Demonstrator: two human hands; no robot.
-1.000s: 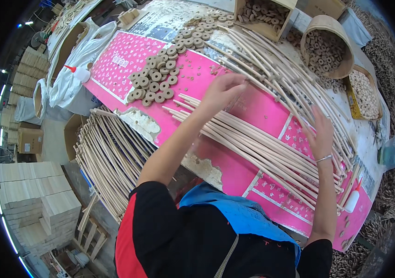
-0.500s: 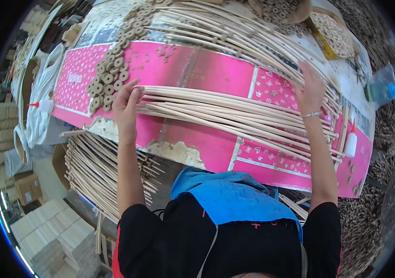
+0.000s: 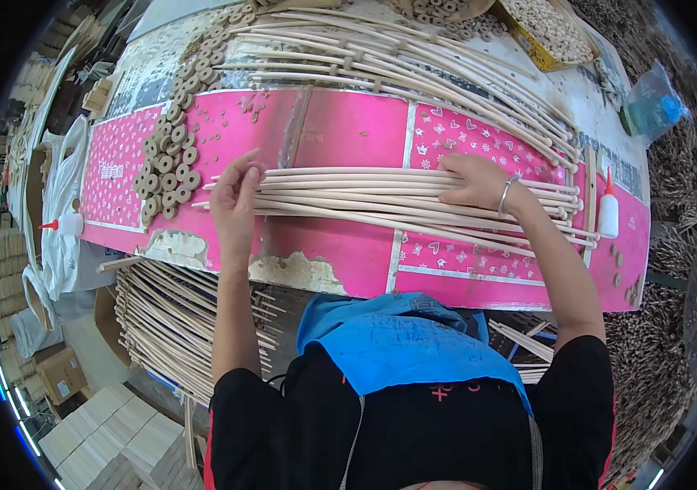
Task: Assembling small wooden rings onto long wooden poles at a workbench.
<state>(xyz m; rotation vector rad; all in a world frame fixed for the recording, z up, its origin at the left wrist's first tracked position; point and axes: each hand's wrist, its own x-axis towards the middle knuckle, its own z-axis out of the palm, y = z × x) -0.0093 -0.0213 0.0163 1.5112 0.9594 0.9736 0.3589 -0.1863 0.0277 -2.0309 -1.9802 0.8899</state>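
A bundle of long, pale wooden sticks (image 3: 348, 198) with rounded knobs at their right ends lies across a pink patterned sheet (image 3: 340, 135). At its left end, my left hand (image 3: 236, 194) is closed around the stick ends, thumb and fingers bent together. A few tips poke out past that hand. Farther right, my right hand (image 3: 479, 184) spans the upper sticks, its fingers and thumb closing on them from both sides. Its palm partly hides the sticks beneath. Left of my left hand is a heap of round wooden rings (image 3: 170, 175), each with a centre hole.
More sticks (image 3: 414, 65) threaded with rings lie at the back. A yellow box (image 3: 532, 45) of small pale pieces stands at the far right. Glue bottles (image 3: 607, 214) with red tips sit at either side. Below the table's left edge is a stack of sticks (image 3: 169, 318).
My right hand has come down and left from above the sticks' right part onto the bundle, its fingers closing. My left hand stays at the left ends. The whole view has shifted slightly.
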